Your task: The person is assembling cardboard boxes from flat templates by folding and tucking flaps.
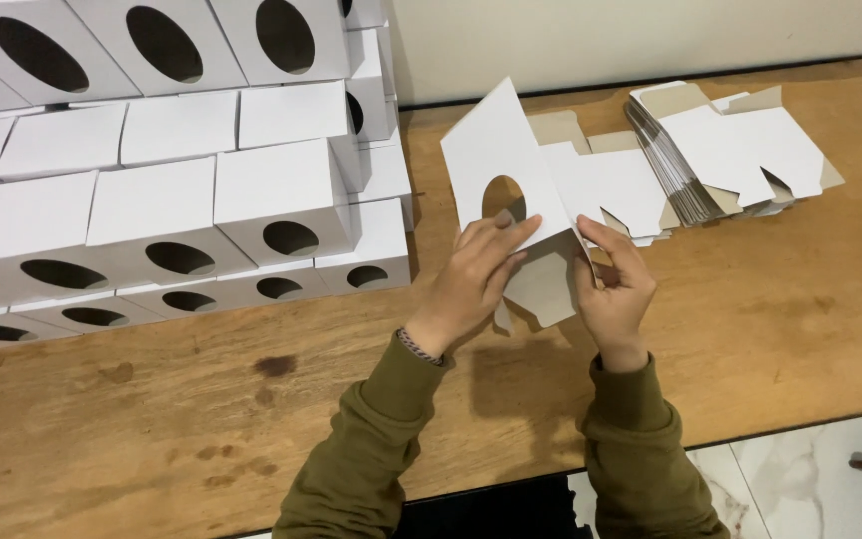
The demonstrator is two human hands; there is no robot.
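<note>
in the middle of the frame both hands hold one flat white carton blank (496,165) w/ an oval cut-out, lifted a bit above the wooden desk (750,329). the left hand (476,274) is closed on the lower part of the white panel, fingers stretched over the front just under the oval hole, thumb is behind, i think. the right hand (616,284) pinches the lower right edge of the same blank, fingers bent, next to a brown-grey flap that hangs down between the two hands. the blank stands tilted, its pointed corner goes toward the top centre of the frame.

just behind it, right of centre, more flat blanks (616,180) lie on the desk, white and brown sides mixed. in the upper right there is a thick stack of flat blanks (730,150), fanned a little, well apart from the hands.

the left third of the frame is filled w/ folded white boxes (281,200), each w/ an oval hole, piled in rows, several layers high, near the left hand but not touching it. both sleeves (371,439) are olive green. lower right corner shows a pale floor (810,469) beside the desk edge.
</note>
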